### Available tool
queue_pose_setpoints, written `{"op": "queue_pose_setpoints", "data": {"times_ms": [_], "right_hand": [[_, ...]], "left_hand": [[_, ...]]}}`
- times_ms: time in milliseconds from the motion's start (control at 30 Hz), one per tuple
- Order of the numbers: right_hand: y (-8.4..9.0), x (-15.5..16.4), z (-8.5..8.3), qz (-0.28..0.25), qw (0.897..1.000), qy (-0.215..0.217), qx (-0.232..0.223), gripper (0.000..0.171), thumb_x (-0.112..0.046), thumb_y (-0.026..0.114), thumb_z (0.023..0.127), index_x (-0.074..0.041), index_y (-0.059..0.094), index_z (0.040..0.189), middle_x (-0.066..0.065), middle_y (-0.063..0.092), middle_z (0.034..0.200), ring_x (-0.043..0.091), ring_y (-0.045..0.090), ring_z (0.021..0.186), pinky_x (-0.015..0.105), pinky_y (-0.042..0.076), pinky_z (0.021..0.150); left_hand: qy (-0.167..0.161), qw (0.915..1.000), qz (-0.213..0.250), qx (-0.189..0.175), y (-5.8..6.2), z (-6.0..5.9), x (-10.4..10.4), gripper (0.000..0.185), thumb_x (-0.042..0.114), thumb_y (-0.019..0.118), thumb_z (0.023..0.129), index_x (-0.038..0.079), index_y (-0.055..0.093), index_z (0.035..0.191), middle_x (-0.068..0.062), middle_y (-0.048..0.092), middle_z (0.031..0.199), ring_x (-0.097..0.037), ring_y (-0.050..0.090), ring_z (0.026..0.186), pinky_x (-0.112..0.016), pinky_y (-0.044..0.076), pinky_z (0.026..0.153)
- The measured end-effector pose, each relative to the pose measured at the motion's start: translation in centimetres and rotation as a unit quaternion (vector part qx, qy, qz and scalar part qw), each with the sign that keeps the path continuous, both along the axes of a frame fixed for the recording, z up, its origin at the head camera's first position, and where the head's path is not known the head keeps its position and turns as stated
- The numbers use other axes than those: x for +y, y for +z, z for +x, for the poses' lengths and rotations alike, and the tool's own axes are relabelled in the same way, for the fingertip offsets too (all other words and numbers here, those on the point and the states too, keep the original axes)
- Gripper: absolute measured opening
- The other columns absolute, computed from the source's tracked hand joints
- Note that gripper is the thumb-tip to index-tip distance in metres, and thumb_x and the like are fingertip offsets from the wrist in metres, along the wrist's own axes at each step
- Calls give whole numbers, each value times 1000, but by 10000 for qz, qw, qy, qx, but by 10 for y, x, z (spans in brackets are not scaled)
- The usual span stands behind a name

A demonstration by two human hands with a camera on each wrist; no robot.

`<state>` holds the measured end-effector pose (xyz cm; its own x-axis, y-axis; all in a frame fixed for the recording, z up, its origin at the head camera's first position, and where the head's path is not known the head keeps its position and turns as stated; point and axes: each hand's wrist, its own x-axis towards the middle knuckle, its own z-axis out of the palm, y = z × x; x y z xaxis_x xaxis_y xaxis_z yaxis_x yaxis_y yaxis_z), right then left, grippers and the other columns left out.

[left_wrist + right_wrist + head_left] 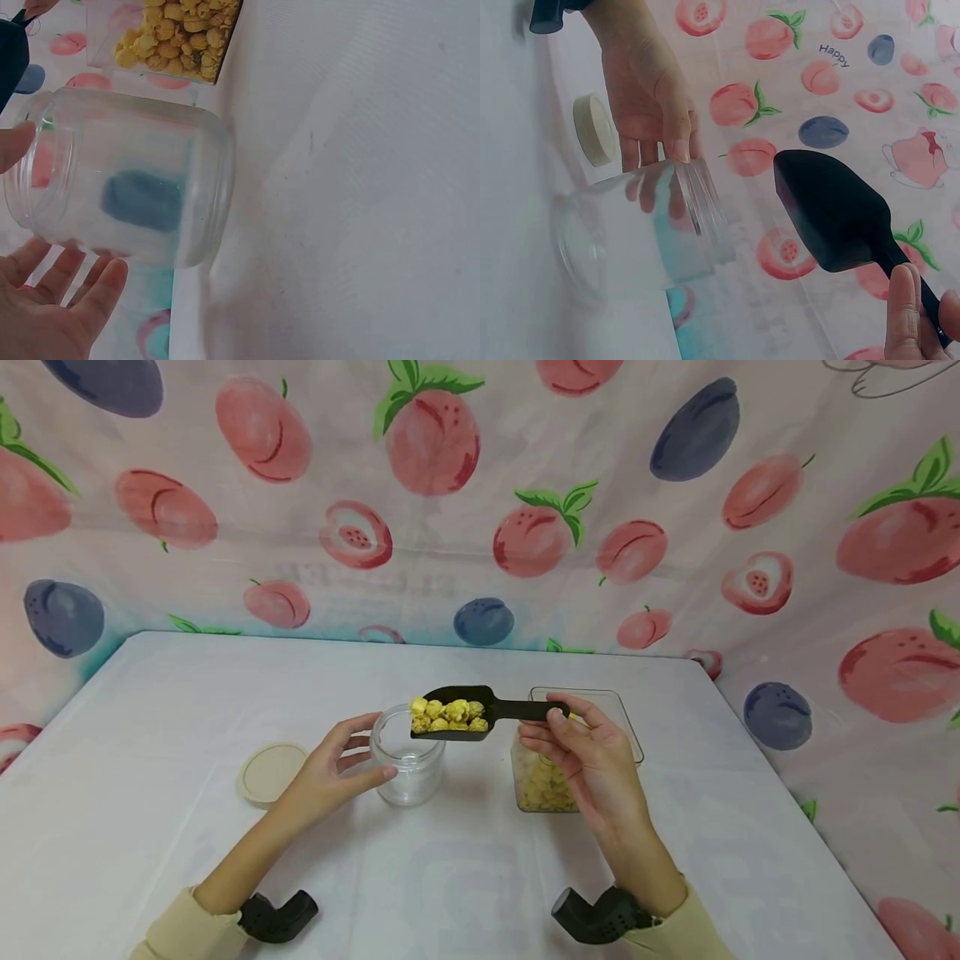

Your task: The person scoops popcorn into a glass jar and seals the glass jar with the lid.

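Observation:
In the head view my right hand point(588, 747) pinches the handle of a black scoop point(450, 735). Yellow popcorn point(450, 714) fills the scoop, whose front edge overlaps the mouth of a clear glass jar point(408, 777). Seen from the right wrist, the dark underside of the scoop point(832, 210) hangs above the jar's rim level. My left hand point(337, 768) holds the jar near its neck, thumb on the near side and fingers on the far side. The jar point(127, 172) stands upright on the table, with no popcorn inside.
A clear square container point(547, 789) of popcorn stands behind my right hand, with a transparent lid point(626, 718) at its back. The round cream lid point(270, 772) lies left of the jar. White cloth point(450, 877) covers the table, and a fruit-print curtain point(435, 585) hangs behind.

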<state>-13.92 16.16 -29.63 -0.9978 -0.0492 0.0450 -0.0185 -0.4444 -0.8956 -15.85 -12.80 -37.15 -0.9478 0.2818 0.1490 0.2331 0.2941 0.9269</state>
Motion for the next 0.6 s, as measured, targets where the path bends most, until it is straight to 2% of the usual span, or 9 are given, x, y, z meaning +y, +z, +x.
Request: {"op": "queue_pose_setpoints", "data": {"times_ms": [267, 500, 600], "right_hand": [[-4, -3, -1, 292, 9995, -11, 121, 19, 1, 53, 92, -7, 57, 109, 7, 72, 83, 18, 71, 75, 32, 58, 75], [-4, -9, 2, 872, 9959, -211, 78, 35, -2, 54, 92, 7, 43, 124, 2, 73, 82, 16, 71, 75, 32, 57, 78], [-4, -9, 2, 1007, 9945, -269, 112, 39, -2, 54, 92, 10, 40, 126, 1, 73, 81, 16, 71, 75, 33, 57, 78]], "left_hand": [[45, 9998, -27, -194, 2, 0, 0, 64, 21, 71, 83, 12, 39, 138, -9, 40, 140, -32, 45, 123, -48, 41, 104], [66, 9995, -22, -321, 3, 0, 0, 64, 22, 72, 82, 12, 40, 137, -9, 40, 140, -33, 45, 124, -47, 41, 104], [69, 9994, -31, -325, 3, 0, 0, 65, 23, 72, 82, 12, 40, 137, -9, 40, 140, -33, 46, 124, -47, 41, 104]]}}
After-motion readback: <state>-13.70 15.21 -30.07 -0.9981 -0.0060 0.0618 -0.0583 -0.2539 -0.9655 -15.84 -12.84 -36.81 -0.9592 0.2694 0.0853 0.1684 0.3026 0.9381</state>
